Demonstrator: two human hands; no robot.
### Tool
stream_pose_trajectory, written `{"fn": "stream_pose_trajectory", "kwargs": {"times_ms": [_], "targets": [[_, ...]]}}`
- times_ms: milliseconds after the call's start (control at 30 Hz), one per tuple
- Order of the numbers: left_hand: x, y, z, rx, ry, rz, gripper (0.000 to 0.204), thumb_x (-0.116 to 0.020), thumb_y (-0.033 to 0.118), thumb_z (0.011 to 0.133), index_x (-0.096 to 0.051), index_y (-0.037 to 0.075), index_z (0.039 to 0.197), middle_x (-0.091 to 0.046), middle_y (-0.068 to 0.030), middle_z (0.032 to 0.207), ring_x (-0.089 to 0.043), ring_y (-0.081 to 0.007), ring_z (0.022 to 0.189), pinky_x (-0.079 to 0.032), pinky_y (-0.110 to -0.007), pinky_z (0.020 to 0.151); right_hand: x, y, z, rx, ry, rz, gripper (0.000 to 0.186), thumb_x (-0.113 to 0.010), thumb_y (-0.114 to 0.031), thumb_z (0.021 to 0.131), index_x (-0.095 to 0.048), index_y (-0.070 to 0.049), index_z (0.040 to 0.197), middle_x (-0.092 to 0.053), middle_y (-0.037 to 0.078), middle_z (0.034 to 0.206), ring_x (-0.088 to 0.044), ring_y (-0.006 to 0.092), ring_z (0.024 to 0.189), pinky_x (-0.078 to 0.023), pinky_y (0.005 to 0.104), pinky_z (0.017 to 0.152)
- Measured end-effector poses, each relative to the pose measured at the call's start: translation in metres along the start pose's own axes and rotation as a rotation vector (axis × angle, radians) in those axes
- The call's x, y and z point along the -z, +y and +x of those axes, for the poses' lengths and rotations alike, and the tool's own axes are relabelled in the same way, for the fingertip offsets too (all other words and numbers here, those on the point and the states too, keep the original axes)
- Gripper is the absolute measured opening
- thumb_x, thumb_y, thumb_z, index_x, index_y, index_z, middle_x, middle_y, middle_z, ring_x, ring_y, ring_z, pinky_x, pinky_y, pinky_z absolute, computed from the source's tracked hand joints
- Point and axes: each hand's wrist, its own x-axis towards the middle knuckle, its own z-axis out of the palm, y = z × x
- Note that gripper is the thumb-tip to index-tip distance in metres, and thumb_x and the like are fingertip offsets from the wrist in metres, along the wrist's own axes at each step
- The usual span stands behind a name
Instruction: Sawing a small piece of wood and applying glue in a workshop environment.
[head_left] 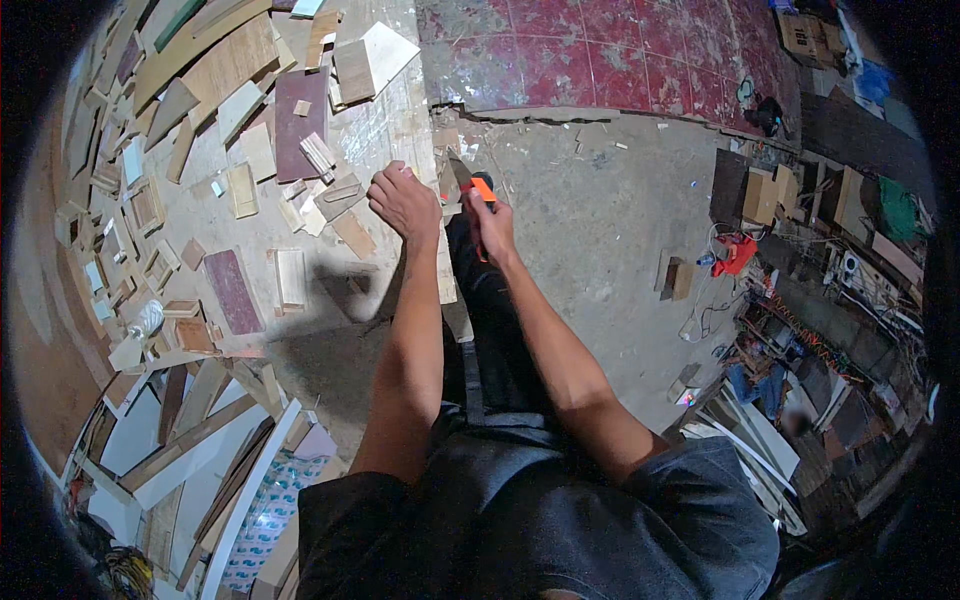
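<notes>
My right hand [492, 225] is closed around the orange-and-black handle of a hand saw [459, 170]. Its grey blade points away from me, just beyond the right edge of the pale wooden worktable [380, 140]. On that edge rests my left hand [405, 203], its fingers curled down and pressed together. Whatever lies under those fingers is hidden. A small piece of light wood [444, 182] shows between the left hand and the saw blade. Left of that hand, thin wood offcuts [340, 192] lie beside a small stack of narrow strips [318, 157].
Many boards and small wooden frames cover the table's left side, among them a maroon panel [232, 292]. Leaning boards [200, 450] stand at lower left. Concrete floor [590, 250] meets red tiles [600, 60] ahead. Boxes, cables and a red object [735, 255] crowd the right.
</notes>
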Motion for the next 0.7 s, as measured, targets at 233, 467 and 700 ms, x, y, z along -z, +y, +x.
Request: {"fn": "stream_pose_trajectory", "kwargs": {"times_ms": [233,467,700], "targets": [[-0.002,-0.005,-0.002,0.008,0.049,-0.023,0.026,-0.059,0.018,0.092,-0.052,0.010,0.116,-0.054,-0.0123,0.112,-0.047,-0.0328,0.105,-0.034,-0.047,0.088,0.017,-0.019,-0.016,0.093,-0.060,-0.093,0.021,-0.071,-0.025,0.091,-0.065,-0.009,0.081,-0.050,-0.005,0.055,-0.043,0.0061,0.041,-0.031,0.0254,0.038],[-0.005,0.001,0.000,0.014,0.043,-0.031,0.027,-0.059,0.019,0.093,-0.052,0.010,0.117,-0.053,-0.0121,0.112,-0.047,-0.0325,0.105,-0.034,-0.046,0.088,-0.008,-0.017,-0.006,0.121,-0.108,-0.176,0.016,-0.075,-0.020,0.087,-0.067,-0.006,0.086,-0.054,-0.005,0.060,-0.042,0.0049,0.044,-0.031,0.0260,0.041],[-0.001,-0.004,0.002,0.014,0.036,0.000,0.025,-0.059,0.020,0.093,-0.053,0.010,0.115,-0.055,-0.0110,0.111,-0.049,-0.0309,0.104,-0.035,-0.044,0.087,-0.007,-0.014,-0.006,0.049,-0.148,-0.261,0.019,-0.073,-0.019,0.087,-0.067,-0.002,0.082,-0.056,-0.003,0.062,-0.046,0.0076,0.053,-0.036,0.0297,0.049]]}}
